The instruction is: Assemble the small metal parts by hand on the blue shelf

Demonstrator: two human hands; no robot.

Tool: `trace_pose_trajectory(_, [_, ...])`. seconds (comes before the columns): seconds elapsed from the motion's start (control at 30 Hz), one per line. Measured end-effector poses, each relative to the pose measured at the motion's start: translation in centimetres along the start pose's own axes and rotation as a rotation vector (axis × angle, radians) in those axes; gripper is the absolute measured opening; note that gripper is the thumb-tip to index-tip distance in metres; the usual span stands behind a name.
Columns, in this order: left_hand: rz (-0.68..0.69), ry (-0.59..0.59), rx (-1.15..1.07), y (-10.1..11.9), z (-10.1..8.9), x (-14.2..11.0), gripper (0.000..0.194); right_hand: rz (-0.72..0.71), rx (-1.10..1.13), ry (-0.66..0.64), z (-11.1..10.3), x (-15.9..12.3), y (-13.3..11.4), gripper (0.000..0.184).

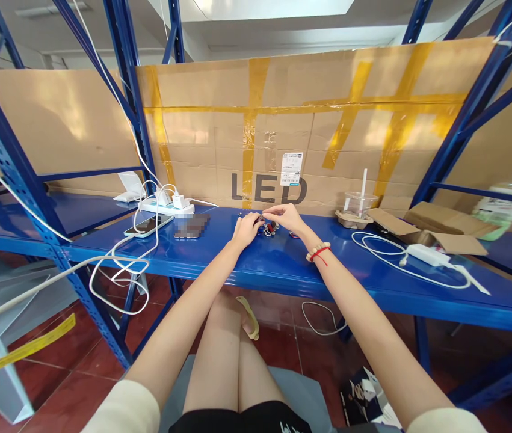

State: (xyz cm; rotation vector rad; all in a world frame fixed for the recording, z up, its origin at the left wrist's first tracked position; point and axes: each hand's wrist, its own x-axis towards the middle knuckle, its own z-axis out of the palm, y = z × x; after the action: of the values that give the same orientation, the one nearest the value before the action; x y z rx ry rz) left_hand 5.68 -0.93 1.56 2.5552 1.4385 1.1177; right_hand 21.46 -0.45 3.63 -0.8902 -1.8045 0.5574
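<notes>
My left hand (247, 228) rests low on the blue metal shelf, its fingers curled together at a small pile of dark, red and silvery pieces (271, 228). Over the far side of that pile, my right hand (287, 218) pinches with thumb and forefinger, the tips close to my left fingers. Whatever either hand holds is too small to make out. One more small red and dark piece (293, 235) lies under my right wrist, apart from the pile. A beaded bracelet with a red cord (318, 251) circles that wrist.
To the left lie a phone (148, 226), a pixelated item (191, 226) and a white power strip (165, 207) with tangled cables. On the right are a plastic cup with a straw (358, 203), an open cardboard box (431, 225) and a white adapter (428, 255). Large cardboard (219, 144) stands behind.
</notes>
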Motion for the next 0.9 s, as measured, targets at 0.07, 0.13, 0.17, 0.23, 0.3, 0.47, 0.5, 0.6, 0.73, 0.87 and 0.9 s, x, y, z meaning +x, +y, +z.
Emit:
trace_pose_trajectory(0.07, [0.007, -0.007, 0.006, 0.0, 0.0, 0.0, 0.017, 0.007, 0.011, -0.017, 0.0, 0.0, 0.2, 0.029])
trace_pose_trajectory(0.13, [0.015, -0.012, 0.014, -0.1, 0.1, 0.0, 0.018, 0.019, 0.018, -0.024, 0.1, 0.0, 0.5, 0.029])
trace_pose_trajectory(0.17, [0.019, -0.015, 0.018, -0.1, 0.1, 0.0, 0.017, 0.03, 0.018, -0.03, 0.2, 0.1, 0.7, 0.029])
trace_pose_trajectory(0.23, [0.027, -0.026, 0.022, -0.1, 0.1, 0.0, 0.018, 0.063, -0.004, -0.052, 0.2, 0.1, 0.9, 0.031])
trace_pose_trajectory(0.3, [0.027, -0.037, 0.018, -0.1, 0.1, 0.0, 0.017, 0.095, -0.062, -0.063, 0.1, 0.1, 1.1, 0.033])
trace_pose_trajectory(0.47, [0.0, -0.011, -0.037, -0.1, 0.2, 0.0, 0.018, 0.257, -0.482, 0.103, -1.3, -0.3, 0.1, 0.032])
trace_pose_trajectory(0.5, [-0.005, -0.006, -0.046, 0.0, 0.2, 0.0, 0.018, 0.325, -0.626, 0.14, -1.6, -0.5, -0.2, 0.03])
trace_pose_trajectory(0.6, [-0.01, 0.001, -0.06, -0.1, 0.2, 0.0, 0.019, 0.529, -0.872, 0.15, -2.6, -0.9, -0.6, 0.025])
trace_pose_trajectory(0.73, [-0.009, 0.009, -0.074, -0.1, 0.3, 0.0, 0.018, 0.711, -0.777, -0.016, -3.2, -0.6, 0.7, 0.024])
trace_pose_trajectory(0.87, [-0.003, 0.016, -0.088, -0.2, 0.3, 0.1, 0.018, 0.716, -0.772, -0.085, -3.3, 0.0, 2.7, 0.018])
trace_pose_trajectory(0.9, [-0.006, 0.018, -0.092, -0.3, 0.4, 0.1, 0.018, 0.675, -0.797, -0.07, -3.3, 0.0, 2.9, 0.019])
